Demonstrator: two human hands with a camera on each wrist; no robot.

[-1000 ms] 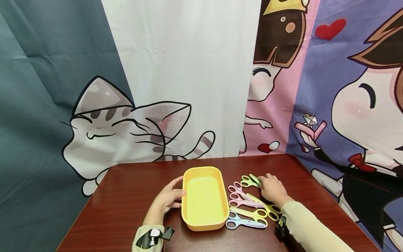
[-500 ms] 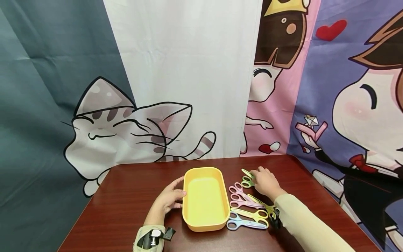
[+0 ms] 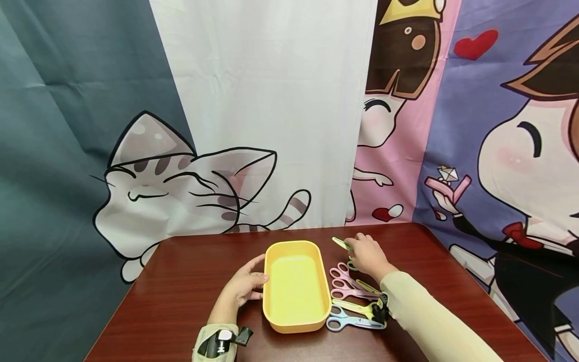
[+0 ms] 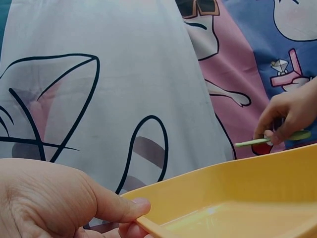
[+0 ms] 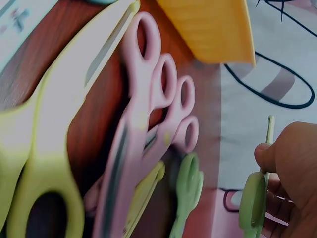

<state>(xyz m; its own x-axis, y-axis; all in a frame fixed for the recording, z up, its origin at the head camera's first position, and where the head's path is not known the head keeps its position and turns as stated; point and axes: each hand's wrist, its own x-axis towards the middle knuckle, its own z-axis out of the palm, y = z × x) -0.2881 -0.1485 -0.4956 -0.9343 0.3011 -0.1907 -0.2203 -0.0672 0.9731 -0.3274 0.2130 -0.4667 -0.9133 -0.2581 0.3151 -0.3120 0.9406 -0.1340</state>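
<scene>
My right hand has shifted left, nearer the yellow tray, pinching green scissors above the brown table. My left hand grips the tray's left rim, thumb on top. Right of the tray lie pink scissors, yellow scissors and blue scissors.

Head view: right grip hides part of held green scissors; wrist camera covers part of lower yellow scissors. Left wrist view: left grip cut off at left edge, yellow tray at right and bottom. Right wrist view: blue scissors cropped at corner, marking blurred; nearer pink scissors run past bottom edge.
</scene>
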